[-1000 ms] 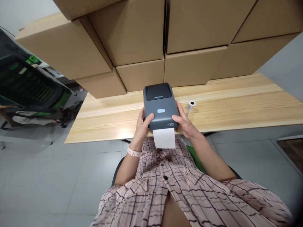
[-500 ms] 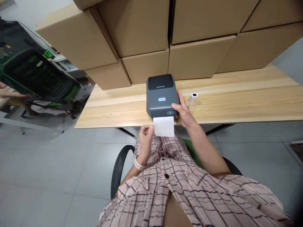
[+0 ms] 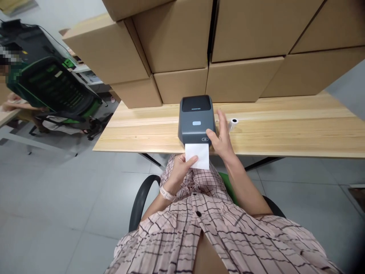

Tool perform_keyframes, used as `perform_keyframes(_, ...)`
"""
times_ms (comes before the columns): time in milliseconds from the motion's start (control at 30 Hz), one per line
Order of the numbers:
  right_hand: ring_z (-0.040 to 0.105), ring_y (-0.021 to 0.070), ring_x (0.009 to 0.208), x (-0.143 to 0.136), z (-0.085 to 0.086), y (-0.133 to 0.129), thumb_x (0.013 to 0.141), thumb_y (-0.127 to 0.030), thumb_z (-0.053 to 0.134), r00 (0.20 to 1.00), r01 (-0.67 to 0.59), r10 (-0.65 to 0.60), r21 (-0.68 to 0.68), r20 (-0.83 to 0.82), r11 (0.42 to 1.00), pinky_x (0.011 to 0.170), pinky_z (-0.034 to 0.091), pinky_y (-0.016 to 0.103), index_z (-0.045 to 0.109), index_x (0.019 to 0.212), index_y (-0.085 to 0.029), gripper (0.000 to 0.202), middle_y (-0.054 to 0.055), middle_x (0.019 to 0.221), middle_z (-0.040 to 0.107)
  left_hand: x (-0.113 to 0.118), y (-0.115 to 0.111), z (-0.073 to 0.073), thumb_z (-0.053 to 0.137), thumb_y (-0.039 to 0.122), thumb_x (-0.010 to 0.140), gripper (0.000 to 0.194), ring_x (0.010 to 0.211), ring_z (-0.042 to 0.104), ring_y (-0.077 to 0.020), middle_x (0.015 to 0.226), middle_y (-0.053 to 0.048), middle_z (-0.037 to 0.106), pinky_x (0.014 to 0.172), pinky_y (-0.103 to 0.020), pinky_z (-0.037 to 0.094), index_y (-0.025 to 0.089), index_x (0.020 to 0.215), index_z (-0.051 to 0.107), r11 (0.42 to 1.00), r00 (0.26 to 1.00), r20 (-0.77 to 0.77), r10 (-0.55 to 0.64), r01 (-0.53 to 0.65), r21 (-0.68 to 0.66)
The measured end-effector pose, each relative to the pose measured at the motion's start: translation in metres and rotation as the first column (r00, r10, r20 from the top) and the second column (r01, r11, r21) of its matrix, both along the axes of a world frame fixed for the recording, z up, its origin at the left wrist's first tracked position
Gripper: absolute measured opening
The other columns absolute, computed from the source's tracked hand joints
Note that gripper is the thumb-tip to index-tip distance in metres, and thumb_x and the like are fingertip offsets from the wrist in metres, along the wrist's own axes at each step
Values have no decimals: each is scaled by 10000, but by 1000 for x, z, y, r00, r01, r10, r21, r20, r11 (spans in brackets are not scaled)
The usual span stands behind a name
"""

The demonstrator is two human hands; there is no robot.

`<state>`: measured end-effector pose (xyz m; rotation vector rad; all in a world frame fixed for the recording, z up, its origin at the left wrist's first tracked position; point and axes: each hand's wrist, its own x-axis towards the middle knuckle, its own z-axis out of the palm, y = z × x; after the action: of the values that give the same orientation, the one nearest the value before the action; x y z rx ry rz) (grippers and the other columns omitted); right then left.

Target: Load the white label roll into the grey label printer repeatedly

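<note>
A dark grey label printer [image 3: 196, 123] stands near the front edge of the wooden table. From its front slot a blank white label [image 3: 202, 154] hangs out over the edge. My left hand [image 3: 180, 168] holds the label at its left side, thumb on top and the other fingers partly hidden beneath. My right hand [image 3: 222, 139] is open at the printer's front right corner, thumb and fingers spread. Its thumb tip lies at the corner; whether it touches the casing I cannot tell. Just beyond those fingers a small white paper roll [image 3: 233, 124] stands on the table.
Cardboard boxes [image 3: 182, 85] are stacked along the back of the wooden table [image 3: 279, 133]. I sit in a chair with a black armrest [image 3: 142, 198]. At the far left a person sits at another desk beside a green and black mesh chair [image 3: 57, 85].
My left hand has moved from beside the label onto it, laying its thumb across the front. The fingers of my right hand have lifted off the printer's side and spread.
</note>
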<state>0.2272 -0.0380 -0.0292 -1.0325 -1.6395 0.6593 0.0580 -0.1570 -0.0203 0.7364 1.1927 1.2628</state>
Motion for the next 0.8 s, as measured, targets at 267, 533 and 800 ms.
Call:
perform_keyframes(267,268,405,1690,7,41,-5,1068,-552,546,890,-114,-17,260,455,959,1347,47,786,741,1300,-424,330,-70,1734,479,-49,22,15,744,588,921,405,799,712,-174,914,-70,780,677,-274,546,189,985,772,883,852,-285,439,-350,313)
perform_keyframes(533,217,414,1704,9,41,-2,995,-693,641,891,-162,72,165,449,973,1347,-14,795,749,1269,-420,402,-51,1754,440,-46,62,11,653,561,1010,435,1283,706,-285,1377,-131,739,1050,-437,605,239,1297,707,864,794,-462,394,-149,481)
perform_keyframes(800,206,350,1716,6,-5,-49,1049,-687,534,991,19,-34,-115,-127,993,1395,207,690,332,1716,-493,724,-49,1817,319,-55,45,-12,436,521,1115,610,1650,407,-296,1776,-99,415,1348,-533,393,351,1697,370,884,763,-624,169,163,438)
